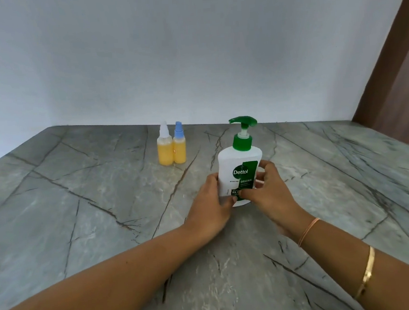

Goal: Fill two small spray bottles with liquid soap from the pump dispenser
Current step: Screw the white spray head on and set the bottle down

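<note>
the pump dispenser (240, 169) stands upright on the grey marbled table (80, 215), a little to the 3 o'clock side of the table's middle, white-bodied with a green collar and green pump head whose spout points toward 3 o'clock. both hands are wrapped around its lower half: the left hand (212, 203) presses against its 9 o'clock side with the thumb laid across the front near the base, and the right hand (267, 191) cups its 3 o'clock side, fingers curled over the label and thumb low on the front, so the bottle is clasped between the two palms. at about 10 o'clock from the dispenser, well apart from it, two small spray bottles stand upright and touching each other, both holding yellow-orange liquid: the white-capped spray bottle (165, 146) on the 9 o'clock side and the blue-capped spray bottle (179, 144) on the 3 o'clock side. they sit near the table's far edge at 12 o'clock, where the top meets a pale wall (189, 45). broad bare surface stretches toward 9 o'clock and toward 6 o'clock under the forearms. at 3 o'clock the table runs toward a brown wooden panel (400, 83). the right wrist wears a thin orange band (308, 231) and a gold bangle (367, 273).
</note>
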### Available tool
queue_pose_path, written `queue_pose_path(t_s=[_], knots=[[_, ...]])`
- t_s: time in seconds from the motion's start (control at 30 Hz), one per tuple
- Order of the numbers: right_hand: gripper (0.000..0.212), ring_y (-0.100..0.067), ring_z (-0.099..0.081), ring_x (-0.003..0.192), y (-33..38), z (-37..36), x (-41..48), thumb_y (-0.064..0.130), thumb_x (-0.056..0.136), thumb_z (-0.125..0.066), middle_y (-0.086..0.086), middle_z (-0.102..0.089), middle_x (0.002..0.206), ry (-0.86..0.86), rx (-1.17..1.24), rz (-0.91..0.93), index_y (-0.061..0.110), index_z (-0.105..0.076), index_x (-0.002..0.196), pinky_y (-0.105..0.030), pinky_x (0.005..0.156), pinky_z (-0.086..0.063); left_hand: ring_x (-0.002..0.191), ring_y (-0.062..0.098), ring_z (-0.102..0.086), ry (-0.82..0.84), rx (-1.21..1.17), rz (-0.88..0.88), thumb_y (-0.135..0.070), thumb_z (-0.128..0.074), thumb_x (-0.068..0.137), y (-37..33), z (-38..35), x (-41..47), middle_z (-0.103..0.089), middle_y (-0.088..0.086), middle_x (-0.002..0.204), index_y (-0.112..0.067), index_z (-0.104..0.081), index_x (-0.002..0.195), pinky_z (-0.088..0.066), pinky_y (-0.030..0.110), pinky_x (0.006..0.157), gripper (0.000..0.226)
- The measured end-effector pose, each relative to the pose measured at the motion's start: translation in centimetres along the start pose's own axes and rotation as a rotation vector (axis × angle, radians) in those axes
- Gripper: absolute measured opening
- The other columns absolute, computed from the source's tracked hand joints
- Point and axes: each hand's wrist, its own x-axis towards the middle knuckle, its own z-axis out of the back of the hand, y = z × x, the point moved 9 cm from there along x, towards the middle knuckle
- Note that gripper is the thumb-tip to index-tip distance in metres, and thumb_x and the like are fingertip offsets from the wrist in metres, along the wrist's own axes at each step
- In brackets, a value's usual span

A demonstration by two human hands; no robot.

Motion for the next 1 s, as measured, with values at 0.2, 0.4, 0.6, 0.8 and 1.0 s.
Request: queue_pose_path(t_s=[0.2,0.4,0.6,0.8,1.0], knots=[[0.053,0.0,-0.052,0.083,-0.1,-0.3,1.8,0.007,0.071,-0.074,0.017,-0.051,0.09,-0.033,-0.035,0.044,0.028,-0.04,0.105,-0.014,0.061,-0.042,0.111,0.014,-0.051,-0.01,0.033,0.005,-0.02,-0.059,0.087,0.7,0.2,1.9,-0.054,0.0,0.126,-0.018,-0.039,0.129,-0.039,0.02,0.085,0.046],[0.053,-0.009,-0.055,0.084,0.0,-1.5,4.5,0.007,0.07,-0.075,0.005,-0.054,0.096,-0.032,-0.062,0.039,0.022,-0.042,0.108,-0.015,0.062,-0.043,0.117,0.017,-0.047,-0.031,0.092,0.021,-0.017,-0.056,0.089,1.6,0.6,4.2,-0.05,0.003,0.131,-0.016,-0.036,0.132,-0.035,0.02,0.086,0.048],[0.051,-0.014,-0.054,0.088,0.0,-2.7,7.0,0.004,0.073,-0.072,0.001,-0.054,0.098,-0.05,-0.098,0.063,0.017,-0.042,0.113,-0.013,0.06,-0.041,0.117,0.019,-0.048,-0.029,0.144,0.029,-0.017,-0.056,0.089,2.7,1.5,6.4,-0.052,0.005,0.13,-0.011,-0.037,0.13,-0.037,0.023,0.087,0.046],[0.052,-0.015,-0.054,0.087,-0.2,-3.3,8.3,0.002,0.072,-0.07,0.0,-0.053,0.095,-0.062,-0.113,0.075,0.016,-0.041,0.113,-0.012,0.059,-0.041,0.109,0.019,-0.052,-0.037,0.185,0.025,-0.017,-0.056,0.089,3.5,1.4,7.7,-0.055,0.007,0.122,-0.01,-0.041,0.121,-0.04,0.026,0.082,0.036],[0.057,-0.013,-0.051,0.086,-0.6,-3.3,8.8,0.002,0.073,-0.07,0.001,-0.05,0.095,-0.066,-0.118,0.075,0.014,-0.039,0.12,-0.011,0.058,-0.039,0.11,0.019,-0.051,-0.037,0.152,0.018,-0.017,-0.058,0.086,3.6,1.4,7.8,-0.055,0.004,0.122,-0.012,-0.041,0.122,-0.042,0.027,0.085,0.04]])
